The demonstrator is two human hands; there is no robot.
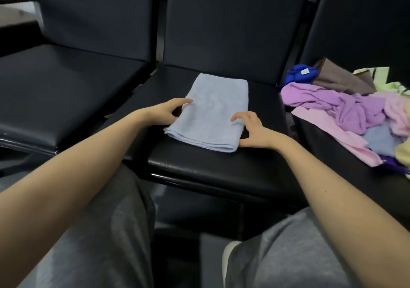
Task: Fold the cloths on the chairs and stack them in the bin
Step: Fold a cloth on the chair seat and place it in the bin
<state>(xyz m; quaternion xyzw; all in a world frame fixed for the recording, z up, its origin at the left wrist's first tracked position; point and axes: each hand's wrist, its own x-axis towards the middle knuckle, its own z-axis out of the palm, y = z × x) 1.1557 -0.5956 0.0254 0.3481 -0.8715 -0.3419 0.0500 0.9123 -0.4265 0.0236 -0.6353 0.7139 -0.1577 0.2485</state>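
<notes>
Head view: black padded middle chair seat [221,168]; loose heap of purple and pink cloths [346,110] on the next seat right; folded light-blue terry cloth [213,112] lying mid-seat. Left hand [164,112] curls round its left edge; right hand [255,130] bent-fingered at the right edge, grip unclear. An uneven lift could spill the fold open.

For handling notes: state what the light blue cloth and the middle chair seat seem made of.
The light blue cloth looks like microfibre or terry: matt, fuzzy, limp rounded folds. The middle chair seat: probably faux leather or vinyl, black, faint sheen, fine grain at the front edge.
</notes>
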